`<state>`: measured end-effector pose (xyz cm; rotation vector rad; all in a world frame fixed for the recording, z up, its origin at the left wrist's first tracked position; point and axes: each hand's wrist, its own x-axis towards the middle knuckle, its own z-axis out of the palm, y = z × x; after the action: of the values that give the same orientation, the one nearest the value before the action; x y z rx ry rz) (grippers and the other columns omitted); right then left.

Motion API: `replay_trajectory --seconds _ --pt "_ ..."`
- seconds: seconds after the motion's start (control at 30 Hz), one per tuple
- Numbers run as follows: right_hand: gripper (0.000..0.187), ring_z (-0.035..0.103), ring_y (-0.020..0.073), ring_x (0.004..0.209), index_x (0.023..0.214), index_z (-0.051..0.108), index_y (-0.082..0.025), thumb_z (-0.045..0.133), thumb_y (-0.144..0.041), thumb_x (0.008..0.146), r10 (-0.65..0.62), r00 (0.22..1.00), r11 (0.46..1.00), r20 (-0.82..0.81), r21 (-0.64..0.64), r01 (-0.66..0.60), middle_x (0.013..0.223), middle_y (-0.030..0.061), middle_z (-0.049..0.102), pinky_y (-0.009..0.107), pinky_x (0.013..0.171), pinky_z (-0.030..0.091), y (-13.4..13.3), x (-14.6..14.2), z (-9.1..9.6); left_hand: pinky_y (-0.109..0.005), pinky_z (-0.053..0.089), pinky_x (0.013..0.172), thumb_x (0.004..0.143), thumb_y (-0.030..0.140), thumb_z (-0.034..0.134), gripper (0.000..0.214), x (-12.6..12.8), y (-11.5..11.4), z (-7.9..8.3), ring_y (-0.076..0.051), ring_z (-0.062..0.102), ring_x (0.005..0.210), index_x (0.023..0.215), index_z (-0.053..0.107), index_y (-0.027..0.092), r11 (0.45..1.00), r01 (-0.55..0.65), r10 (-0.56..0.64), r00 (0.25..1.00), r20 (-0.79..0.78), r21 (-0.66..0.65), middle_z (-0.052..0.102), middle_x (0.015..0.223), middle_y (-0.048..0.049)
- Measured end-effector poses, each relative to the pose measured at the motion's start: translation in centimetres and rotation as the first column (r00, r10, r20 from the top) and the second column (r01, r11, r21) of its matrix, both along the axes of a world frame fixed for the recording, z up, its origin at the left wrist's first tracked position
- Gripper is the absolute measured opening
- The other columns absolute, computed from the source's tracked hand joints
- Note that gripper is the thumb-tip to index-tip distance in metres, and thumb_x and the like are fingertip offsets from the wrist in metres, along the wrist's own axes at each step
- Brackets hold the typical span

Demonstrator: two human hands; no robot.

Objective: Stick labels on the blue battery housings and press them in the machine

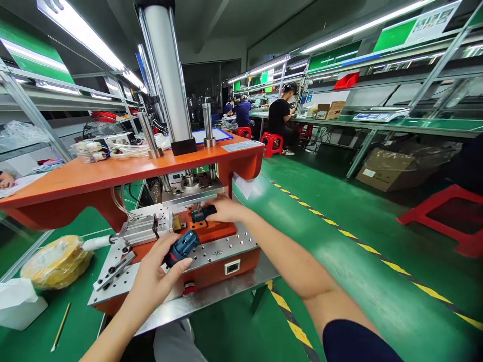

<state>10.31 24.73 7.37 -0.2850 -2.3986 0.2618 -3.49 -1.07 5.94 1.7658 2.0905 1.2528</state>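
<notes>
Blue ribbed plastic shapes the short, rounded housing (184, 246) that we hold between the thumb and fingers of our left hand (156, 271), just in front of a silver metal plate dotted with holes (236, 245). Our right hand (228, 208) grips a second, dark-blue and black housing (199, 214) at the orange metal block (217, 231) below the tall silver cylinder (164, 65) of an orange press (83, 176), while a plastic-wrapped yellow tape roll (56, 261) lies to our left on the green counter (83, 329).

right hand (225, 209) beyond left hand (155, 264)
</notes>
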Motion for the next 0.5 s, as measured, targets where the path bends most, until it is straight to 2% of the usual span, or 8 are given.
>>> replay_trajectory --seconds 0.03,0.1,0.2,0.27,0.33,0.4,0.5 --pt "0.033 0.068 0.0204 0.071 0.076 0.074 -0.023 0.093 -0.009 0.052 0.010 1.000 1.000 -0.007 -0.009 -0.010 0.072 -0.0026 0.072 0.029 0.067 0.054 0.3 -0.2 0.1 -0.041 0.052 0.102 0.086 0.051 0.068 0.046 -0.2 0.6 0.6 -0.030 0.066 0.118 0.123 0.067 0.023 1.000 0.015 -0.015 0.999 -0.052 0.015 0.070 0.126 -0.0101" --pt "0.033 0.071 0.0217 0.077 0.087 0.075 -0.021 0.090 -0.010 0.060 -0.013 0.998 0.999 -0.060 -0.034 0.011 0.083 0.0009 0.075 0.031 0.070 0.056 0.1 0.0 -0.1 -0.040 0.054 0.098 0.086 0.052 0.067 0.047 -0.7 2.1 1.6 -0.030 0.068 0.116 0.124 0.068 0.024 0.999 0.035 -0.032 0.992 -0.120 0.022 0.072 0.126 -0.0097" --pt "0.036 0.070 0.0264 0.104 0.117 0.067 -0.017 0.074 -0.012 0.082 -0.131 0.966 0.989 -0.224 -0.098 0.111 0.114 0.0122 0.073 0.040 0.089 0.057 -2.0 1.9 -1.2 -0.040 0.054 0.098 0.087 0.047 0.067 0.051 -1.2 5.3 2.9 -0.032 0.068 0.118 0.132 0.064 0.023 0.998 0.055 -0.061 0.979 -0.196 -0.035 0.072 0.128 -0.0090" --pt "0.039 0.064 0.0267 0.117 0.128 0.061 -0.018 0.066 -0.013 0.089 -0.228 0.893 0.969 -0.388 -0.182 0.168 0.127 0.0142 0.067 0.044 0.101 0.053 -4.0 4.0 -2.2 -0.039 0.053 0.099 0.088 0.037 0.065 0.048 -1.4 7.8 3.7 -0.031 0.068 0.118 0.134 0.063 0.022 0.988 0.082 -0.112 0.961 -0.252 -0.127 0.072 0.129 -0.0085" --pt "0.039 0.062 0.0250 0.122 0.131 0.059 -0.023 0.061 -0.015 0.092 -0.312 0.811 0.941 -0.494 -0.279 0.192 0.131 0.0109 0.064 0.044 0.107 0.050 -6.2 6.4 -3.4 -0.037 0.054 0.097 0.088 0.026 0.064 0.046 -1.5 10.1 4.3 -0.029 0.070 0.113 0.133 0.064 0.021 0.972 0.115 -0.172 0.943 -0.283 -0.206 0.074 0.124 -0.0086" --pt "0.036 0.061 0.0241 0.121 0.130 0.060 -0.024 0.061 -0.019 0.094 -0.391 0.769 0.909 -0.506 -0.346 0.234 0.129 0.0093 0.065 0.043 0.108 0.049 -7.8 8.8 -4.7 -0.036 0.054 0.096 0.088 0.022 0.063 0.043 -1.2 12.0 4.4 -0.028 0.072 0.110 0.131 0.066 0.020 0.955 0.155 -0.229 0.927 -0.296 -0.255 0.076 0.121 -0.0090" --pt "0.035 0.060 0.0251 0.123 0.130 0.062 -0.024 0.063 -0.027 0.095 -0.499 0.719 0.847 -0.485 -0.450 0.284 0.131 0.0100 0.063 0.044 0.110 0.047 -8.7 11.4 -6.9 -0.042 0.046 0.109 0.095 0.032 0.056 0.043 -0.3 13.6 3.6 -0.030 0.062 0.127 0.135 0.063 0.016 0.936 0.189 -0.287 0.898 -0.333 -0.297 0.067 0.136 -0.0137"
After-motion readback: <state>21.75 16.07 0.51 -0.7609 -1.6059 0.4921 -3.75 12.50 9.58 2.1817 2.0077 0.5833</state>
